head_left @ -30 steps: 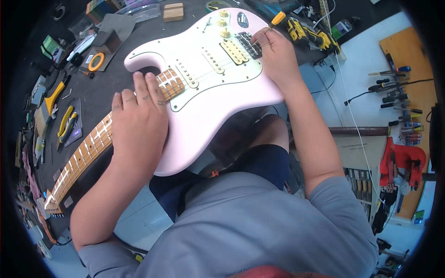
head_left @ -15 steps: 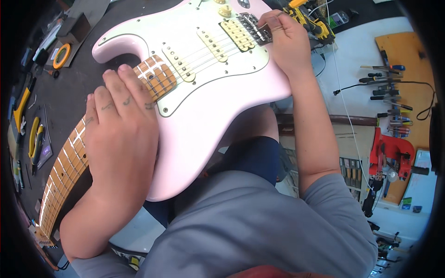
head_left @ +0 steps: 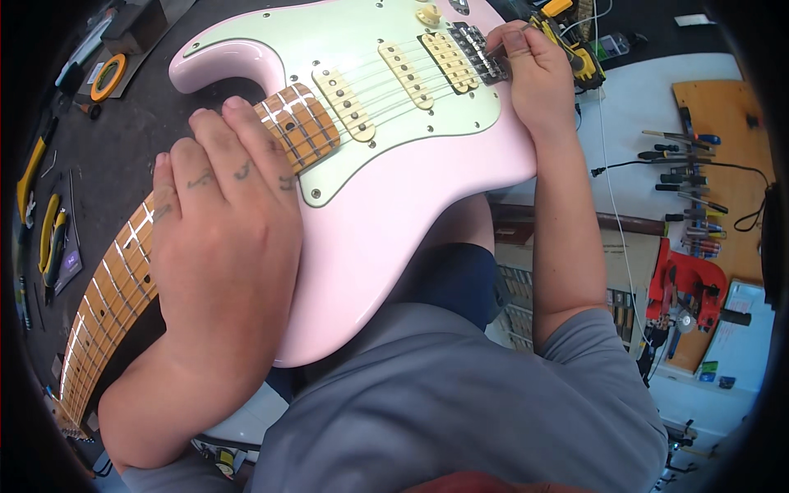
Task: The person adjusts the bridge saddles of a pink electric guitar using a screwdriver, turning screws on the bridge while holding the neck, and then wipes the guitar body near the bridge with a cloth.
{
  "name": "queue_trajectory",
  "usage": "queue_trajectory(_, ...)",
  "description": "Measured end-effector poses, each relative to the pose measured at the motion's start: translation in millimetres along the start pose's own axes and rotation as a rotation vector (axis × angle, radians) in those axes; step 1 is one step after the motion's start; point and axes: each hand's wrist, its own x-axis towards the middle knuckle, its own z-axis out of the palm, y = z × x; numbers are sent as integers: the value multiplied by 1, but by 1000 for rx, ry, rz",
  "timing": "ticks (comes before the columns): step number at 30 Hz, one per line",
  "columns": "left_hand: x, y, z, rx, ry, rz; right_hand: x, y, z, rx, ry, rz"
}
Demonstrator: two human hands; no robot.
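A pink electric guitar with a pale green pickguard lies across the bench edge and my lap. Its maple neck runs down to the left. My left hand wraps over that neck near the body, with its fingertips at the far edge and the thumb hidden underneath. At the metal bridge, my right hand pinches a thin metal tool between thumb and fingers. Most of this tool is covered, so I cannot tell its exact kind. Cream pickups sit under the strings.
Yellow-handled pliers, an orange tape roll and a dark block lie on the dark bench at left. A yellow power tool is just beyond my right hand. Screwdrivers and a red vise are at right.
The guitar has shifted slightly right in the view, and both hands have moved along with it. My left hand keeps its hold on the neck; my right hand stays pinched at the bridge.
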Motion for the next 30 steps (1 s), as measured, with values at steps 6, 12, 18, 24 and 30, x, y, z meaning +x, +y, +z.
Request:
queue_trajectory(6, -1, -1, 3, -15, 18, -9, -10, -13, 3, 4, 45, 53)
queue_trajectory(12, 1, -2, 3, -4, 17, 8, -10, -9, 2, 224, 55, 65)
queue_trajectory(18, 1, -1, 3, -27, 38, -18, -10, -8, 5, 213, 58, 83)
queue_trajectory(24, 1, -1, 4, 7, 49, 5, -2, 5, -2, 497, 147, 203)
queue_trajectory(30, 1, 2, 3, -11, 40, -18, 1, 4, 5, 247, 127, 179)
